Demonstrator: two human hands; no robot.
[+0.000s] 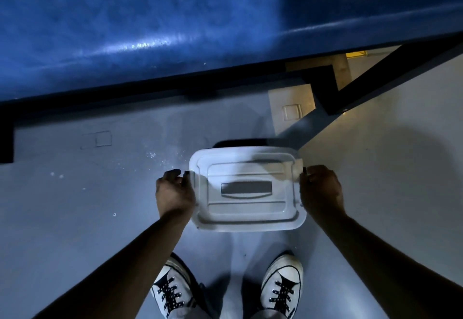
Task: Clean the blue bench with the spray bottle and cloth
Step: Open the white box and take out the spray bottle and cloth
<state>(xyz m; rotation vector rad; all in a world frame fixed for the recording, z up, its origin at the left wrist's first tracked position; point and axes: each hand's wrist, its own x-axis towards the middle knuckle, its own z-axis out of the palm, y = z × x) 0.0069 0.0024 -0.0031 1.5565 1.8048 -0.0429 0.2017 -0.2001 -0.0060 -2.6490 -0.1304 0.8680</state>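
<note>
The blue bench (140,22) fills the top of the head view, its padded surface glossy, its front edge running from lower left to upper right. In front of it on the grey floor is a white lidded plastic box (246,189) with a recessed handle in the lid. My left hand (174,193) grips the box's left side and my right hand (322,190) grips its right side, fingers at the side latches. Neither spray bottle nor cloth is visible; what is in the box is hidden.
The bench's black frame and a slanting leg (375,75) run along the right. Floor tiles with small square plates (292,111) lie under the bench. My two white sneakers (280,286) stand just behind the box. Small specks dot the floor at the left.
</note>
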